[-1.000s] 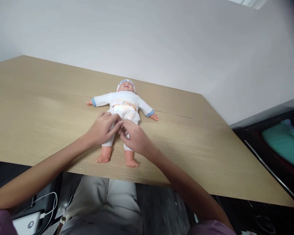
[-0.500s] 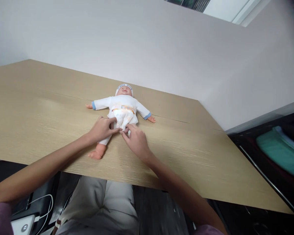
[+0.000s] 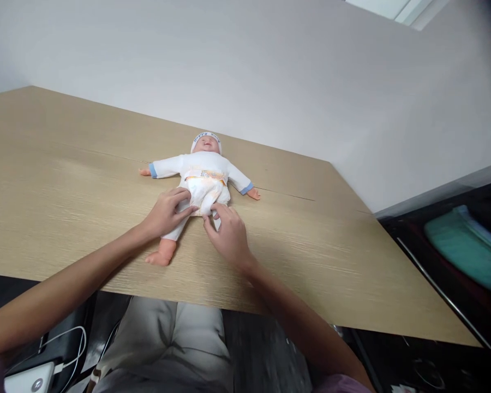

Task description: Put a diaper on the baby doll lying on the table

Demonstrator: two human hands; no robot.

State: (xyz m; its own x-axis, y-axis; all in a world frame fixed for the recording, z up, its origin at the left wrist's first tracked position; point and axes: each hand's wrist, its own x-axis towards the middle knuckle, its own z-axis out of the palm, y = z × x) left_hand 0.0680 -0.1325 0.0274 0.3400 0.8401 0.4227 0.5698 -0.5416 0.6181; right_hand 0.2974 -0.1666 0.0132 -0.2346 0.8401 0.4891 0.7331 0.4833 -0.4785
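Observation:
A baby doll (image 3: 207,158) lies on its back on the wooden table, arms spread, in a white outfit with blue cuffs and a lettered headband. Around its hips is a white diaper (image 3: 204,191) with an orange-patterned waistband. My left hand (image 3: 167,210) pinches the diaper's edge at the leg on the left. Opposite it, my right hand (image 3: 228,229) has thumb and fingers closed on the diaper's edge between the legs. The doll's bare foot (image 3: 162,254) points toward me on the left; my right hand hides most of the other leg.
The wooden table (image 3: 85,202) reaches back to a pale wall (image 3: 229,71). At the right stands a dark container with a green item (image 3: 466,245) in it. Below the front edge at the left lies a white power bank (image 3: 30,377) with a cable.
My left hand's fingertips have shifted slightly left, away from my right hand, leaving a wider gap between them. The diaper looks more spread at the crotch. The camera view has shifted slightly.

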